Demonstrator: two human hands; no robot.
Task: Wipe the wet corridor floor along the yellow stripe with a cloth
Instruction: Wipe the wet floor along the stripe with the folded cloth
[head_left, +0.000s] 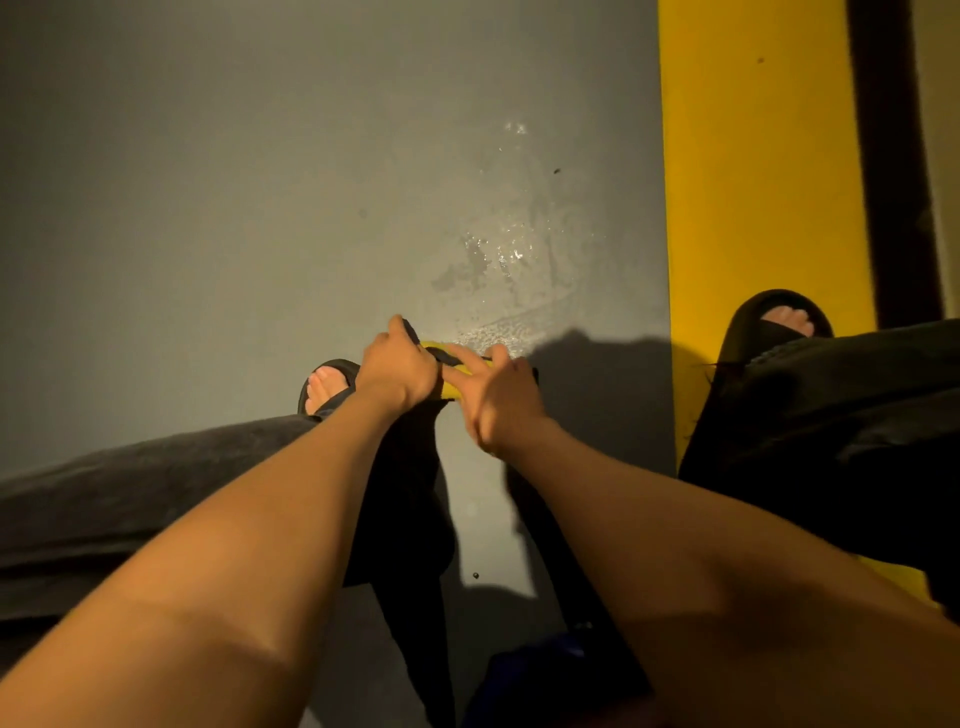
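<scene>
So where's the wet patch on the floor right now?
In the head view, the wet patch lies on the grey floor just ahead of the hands, left of the yellow stripe.

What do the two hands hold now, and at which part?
Both hold the yellow and black cloth. The left hand grips its left end; the right hand has fingers on its right part, grip unclear.
</scene>
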